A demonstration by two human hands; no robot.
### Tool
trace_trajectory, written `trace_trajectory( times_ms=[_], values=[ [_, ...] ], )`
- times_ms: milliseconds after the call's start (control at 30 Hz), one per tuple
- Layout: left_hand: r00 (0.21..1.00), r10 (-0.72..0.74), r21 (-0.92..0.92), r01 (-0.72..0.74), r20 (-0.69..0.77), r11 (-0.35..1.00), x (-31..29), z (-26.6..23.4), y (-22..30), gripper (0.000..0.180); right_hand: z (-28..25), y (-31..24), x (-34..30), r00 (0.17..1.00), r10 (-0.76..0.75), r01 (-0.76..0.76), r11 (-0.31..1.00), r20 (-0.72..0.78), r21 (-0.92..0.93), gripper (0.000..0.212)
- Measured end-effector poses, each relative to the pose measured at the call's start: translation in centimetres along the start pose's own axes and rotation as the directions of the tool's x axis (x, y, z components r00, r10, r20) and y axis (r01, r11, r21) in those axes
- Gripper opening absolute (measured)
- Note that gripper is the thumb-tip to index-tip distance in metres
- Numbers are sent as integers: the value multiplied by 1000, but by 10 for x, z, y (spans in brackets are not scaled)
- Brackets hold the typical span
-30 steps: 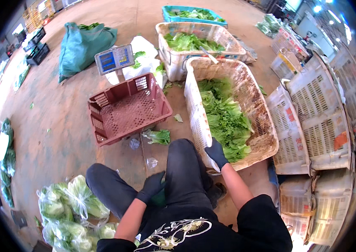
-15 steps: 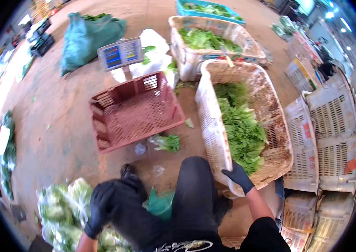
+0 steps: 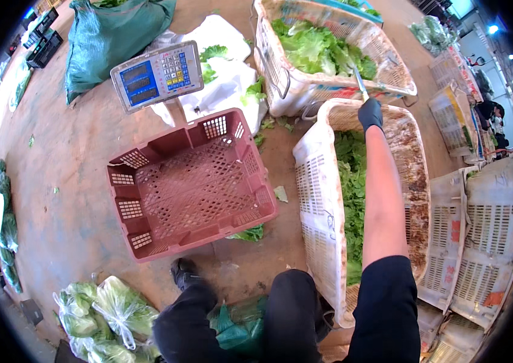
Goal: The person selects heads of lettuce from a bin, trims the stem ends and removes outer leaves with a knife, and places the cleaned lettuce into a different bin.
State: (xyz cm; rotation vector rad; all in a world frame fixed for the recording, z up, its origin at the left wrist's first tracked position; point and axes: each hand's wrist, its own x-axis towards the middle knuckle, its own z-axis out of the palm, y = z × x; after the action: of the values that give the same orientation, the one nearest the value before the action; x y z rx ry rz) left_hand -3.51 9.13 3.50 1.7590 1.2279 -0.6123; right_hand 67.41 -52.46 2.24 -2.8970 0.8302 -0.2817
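Note:
My right hand (image 3: pixel 371 114), in a black glove, is stretched far forward over the near white crate (image 3: pixel 323 181), closed on the pale handle of a knife (image 3: pixel 359 80). The narrow grey blade points away, over the near rim of the far white crate (image 3: pixel 277 72), toward the leafy lettuce (image 3: pixel 323 51) inside. More green lettuce (image 3: pixel 352 199) lies in the near crate, partly covered by my forearm. My left hand is out of view. An unfilled dark red plastic basket (image 3: pixel 193 187) sits on the scale in front of me, below its display (image 3: pixel 158 77).
Bagged lettuces (image 3: pixel 108 314) lie at lower left. A green sack (image 3: pixel 111 42) and white sheeting (image 3: pixel 226 88) are beyond the scale. Stacked pale crates (image 3: pixel 486 230) stand at right. Behind the basket's near edge shows a loose leaf bunch (image 3: pixel 249 233). Another person (image 3: pixel 491 115) is at far right.
My right hand has left the near crate's rim, reached forward and taken hold of the knife at the far crate. My left hand has gone from my knee out of view. The view has shifted.

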Motion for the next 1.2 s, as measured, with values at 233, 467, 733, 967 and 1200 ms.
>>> trace_trajectory(
  times_ms=[233,467,733,967,1200],
  values=[
    [994,-49,134,35,103,990,-96,-25,97,31,-63,100,-68,953,-184,128,964,239,234,43],
    [975,113,49,-124,191,991,-311,38,295,31,-353,394,-247,806,55,-300,896,589,327,14],
    [891,349,297,-430,289,852,-573,168,317,18,-578,683,-391,736,193,-548,733,649,403,20],
    [792,453,294,-584,410,757,-691,242,350,23,-646,675,-333,653,125,-680,531,747,506,27],
    [590,241,352,-710,771,610,-627,370,366,32,-682,693,-259,721,92,-654,421,687,629,31]
  ],
)
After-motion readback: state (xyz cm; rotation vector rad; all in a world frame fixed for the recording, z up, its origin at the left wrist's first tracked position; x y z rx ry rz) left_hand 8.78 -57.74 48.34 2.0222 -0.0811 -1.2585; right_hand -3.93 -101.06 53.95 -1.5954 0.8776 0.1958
